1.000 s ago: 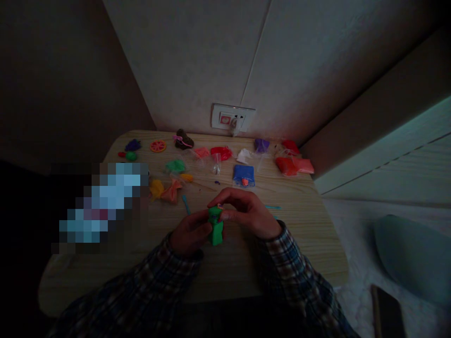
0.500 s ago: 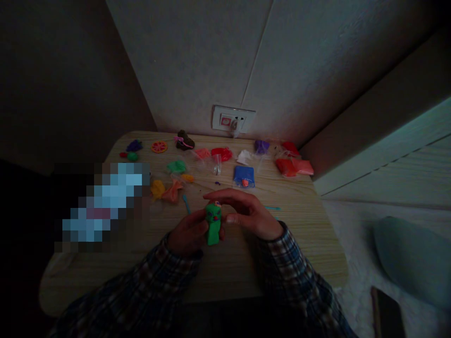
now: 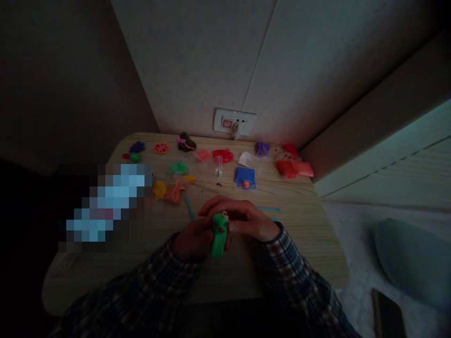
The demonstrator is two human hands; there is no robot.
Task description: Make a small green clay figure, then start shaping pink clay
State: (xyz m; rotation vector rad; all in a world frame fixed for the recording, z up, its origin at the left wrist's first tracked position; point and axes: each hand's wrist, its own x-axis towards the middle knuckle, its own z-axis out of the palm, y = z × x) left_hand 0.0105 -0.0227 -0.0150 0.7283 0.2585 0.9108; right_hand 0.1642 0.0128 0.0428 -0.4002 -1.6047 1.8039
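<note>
A green clay figure (image 3: 219, 235) with small red marks on its face stands upright over the near middle of the wooden table (image 3: 303, 253). My left hand (image 3: 192, 239) is wrapped round its lower body from the left. My right hand (image 3: 246, 218) curls over its head from the right, fingertips pinched on the top. Both wrists wear plaid sleeves.
Several coloured clay lumps and small bags lie across the far half of the table: a blue pack (image 3: 244, 177), red bags (image 3: 292, 167), an orange piece (image 3: 175, 193), a brown shape (image 3: 186, 142). A teal stick (image 3: 189, 208) lies near my hands. A wall socket (image 3: 234, 123) sits behind. A blurred patch covers the left.
The green figure and both hands have dropped slightly toward me. My right fingers, spread above the head half a second ago, have closed down onto its top.
</note>
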